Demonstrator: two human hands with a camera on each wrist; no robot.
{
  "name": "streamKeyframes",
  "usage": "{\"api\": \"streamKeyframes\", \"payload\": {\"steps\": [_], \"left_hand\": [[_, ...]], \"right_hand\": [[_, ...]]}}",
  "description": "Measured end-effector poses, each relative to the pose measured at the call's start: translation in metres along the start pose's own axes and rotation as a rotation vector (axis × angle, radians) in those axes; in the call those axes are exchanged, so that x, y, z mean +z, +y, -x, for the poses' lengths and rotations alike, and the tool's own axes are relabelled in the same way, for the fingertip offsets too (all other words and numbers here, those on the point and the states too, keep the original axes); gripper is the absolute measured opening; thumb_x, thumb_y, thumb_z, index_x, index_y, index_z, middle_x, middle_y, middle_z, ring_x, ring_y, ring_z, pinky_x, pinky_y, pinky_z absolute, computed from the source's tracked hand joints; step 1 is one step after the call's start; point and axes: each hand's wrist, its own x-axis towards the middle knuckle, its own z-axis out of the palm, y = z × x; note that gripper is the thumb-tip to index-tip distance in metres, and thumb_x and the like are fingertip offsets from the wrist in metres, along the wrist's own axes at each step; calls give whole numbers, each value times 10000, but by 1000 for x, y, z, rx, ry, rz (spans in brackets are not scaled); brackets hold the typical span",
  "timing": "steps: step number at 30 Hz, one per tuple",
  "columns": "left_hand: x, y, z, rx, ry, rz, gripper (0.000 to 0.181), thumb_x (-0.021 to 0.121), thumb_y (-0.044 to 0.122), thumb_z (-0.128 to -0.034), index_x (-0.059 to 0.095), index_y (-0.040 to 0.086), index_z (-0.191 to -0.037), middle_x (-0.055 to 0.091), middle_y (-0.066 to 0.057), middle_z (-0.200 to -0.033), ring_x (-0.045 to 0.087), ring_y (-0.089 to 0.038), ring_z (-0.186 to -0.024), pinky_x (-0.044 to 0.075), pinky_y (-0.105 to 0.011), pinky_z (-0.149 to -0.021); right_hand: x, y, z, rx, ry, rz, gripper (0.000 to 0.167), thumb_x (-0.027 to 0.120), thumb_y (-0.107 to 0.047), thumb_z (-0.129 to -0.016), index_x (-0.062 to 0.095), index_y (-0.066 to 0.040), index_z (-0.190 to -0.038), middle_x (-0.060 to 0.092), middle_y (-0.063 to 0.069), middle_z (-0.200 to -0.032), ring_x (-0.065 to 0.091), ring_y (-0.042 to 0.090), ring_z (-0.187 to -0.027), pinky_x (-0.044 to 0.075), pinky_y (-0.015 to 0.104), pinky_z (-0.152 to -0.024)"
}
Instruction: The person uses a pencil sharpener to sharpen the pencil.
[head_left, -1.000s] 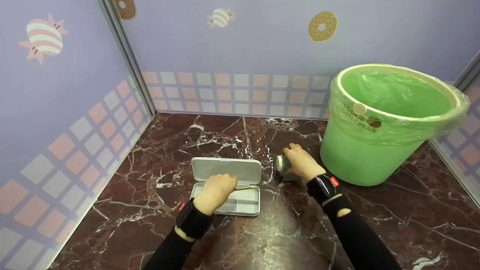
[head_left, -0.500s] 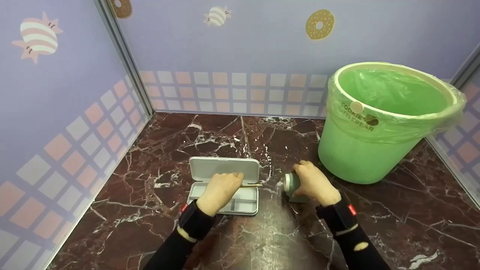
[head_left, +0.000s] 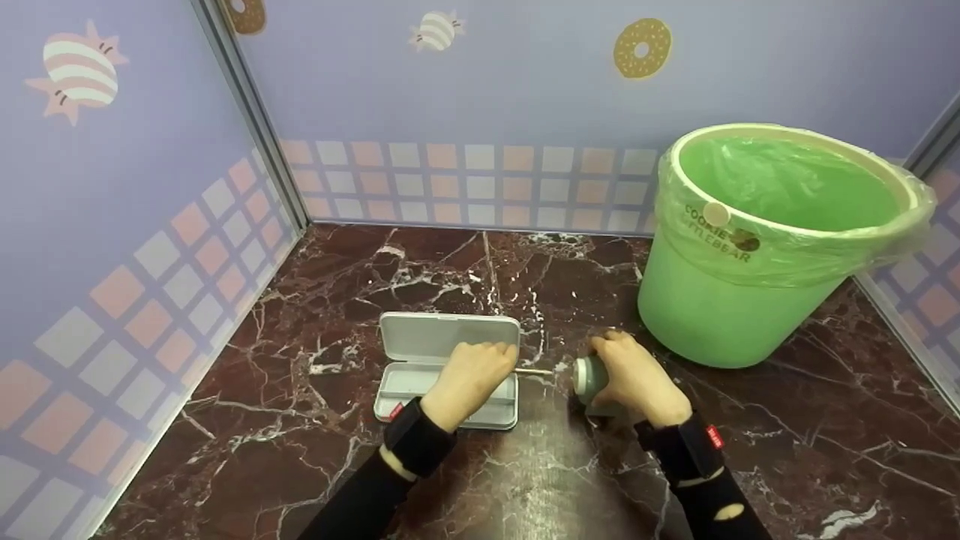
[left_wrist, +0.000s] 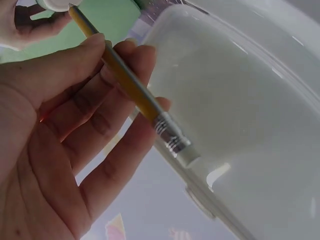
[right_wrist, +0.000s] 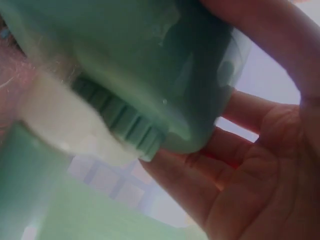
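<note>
My left hand (head_left: 472, 379) pinches a yellow pencil (left_wrist: 125, 77) between thumb and fingers. Its eraser end faces the wrist camera, and its other end points right, at the white round front of a green pencil sharpener (head_left: 595, 378). In the head view a small gap separates pencil and sharpener. My right hand (head_left: 637, 379) grips the sharpener from above and the right; the right wrist view shows its glossy body (right_wrist: 135, 45) and ribbed dial (right_wrist: 120, 117). Under my left hand lies an opened pale pencil case (head_left: 405, 379), lid raised, divided inside; the forearm hides part of it.
A green bin (head_left: 705, 307) with a clear liner stands at the right, behind my right hand. Patterned panels (head_left: 465, 97) close off the back and sides of the dark marbled tabletop (head_left: 300, 450).
My left hand has moved right with the pencil, which now extends past the case. My right hand and the sharpener have come nearer to me and slightly right.
</note>
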Motion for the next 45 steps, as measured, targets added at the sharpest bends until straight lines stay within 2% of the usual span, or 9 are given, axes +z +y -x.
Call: {"api": "streamKeyframes", "payload": {"steps": [4, 6, 15, 22, 28, 34, 39, 45], "left_hand": [[4, 7, -8, 16, 50, -18, 150, 654, 2, -792, 586, 132, -823, 652, 41, -722, 620, -112, -589, 500, -262, -472], [5, 10, -11, 22, 53, -22, 151, 659, 5, -792, 591, 134, -830, 658, 42, -728, 623, -109, -590, 501, -258, -472], [7, 24, -23, 51, 20, -29, 140, 661, 28, -803, 624, 148, -865, 665, 54, -749, 638, -100, -611, 508, -253, -491], [7, 32, -31, 49, -51, 36, 62, 679, 80, -850, 682, 139, -872, 709, 40, -780, 651, -100, -628, 540, -245, -524], [7, 36, -35, 63, -41, 64, 103, 696, 85, -806, 721, 178, -770, 716, 44, -756, 666, -115, -639, 540, -254, -522], [9, 38, -39, 57, -24, 43, 74, 697, 134, -807, 712, 195, -768, 709, 58, -757, 654, -110, -634, 525, -243, -523], [9, 39, -40, 56, -38, 51, 96, 716, 100, -785, 718, 196, -772, 708, 53, -753, 654, -116, -633, 525, -246, -522], [11, 41, -39, 61, 0, 67, 147, 717, 54, -735, 708, 198, -763, 704, 57, -751, 653, -121, -633, 524, -248, -529]], "right_hand": [[0, 0, 1, 7, 1, -14, 594, 934, -91, -405, 655, -29, -926, 632, 133, -905, 607, 334, -868, 542, 478, -819], [0, 0, 1, 8, 3, -12, 582, 933, -89, -409, 649, -31, -914, 630, 133, -905, 606, 337, -870, 542, 482, -821], [1, -1, 1, 31, -2, 3, 563, 927, -81, -406, 625, -32, -879, 622, 131, -885, 604, 331, -847, 543, 477, -799], [1, -2, 1, 27, 2, 26, 557, 912, -90, -400, 614, -32, -867, 620, 125, -866, 611, 323, -827, 547, 468, -780], [1, -4, 0, 22, 24, 55, 490, 891, -71, -401, 599, -53, -793, 634, 108, -818, 625, 310, -771, 552, 462, -723], [2, -8, 0, 11, 56, 105, 435, 874, -16, -401, 587, -36, -726, 649, 123, -749, 639, 344, -680, 545, 464, -642], [3, -11, 1, 6, 65, 115, 416, 856, 9, -417, 579, -26, -725, 658, 150, -745, 644, 380, -691, 548, 485, -659], [2, -11, 1, -14, 80, 100, 376, 817, 42, -434, 571, -37, -708, 661, 154, -721, 639, 389, -669, 537, 494, -641]]}}
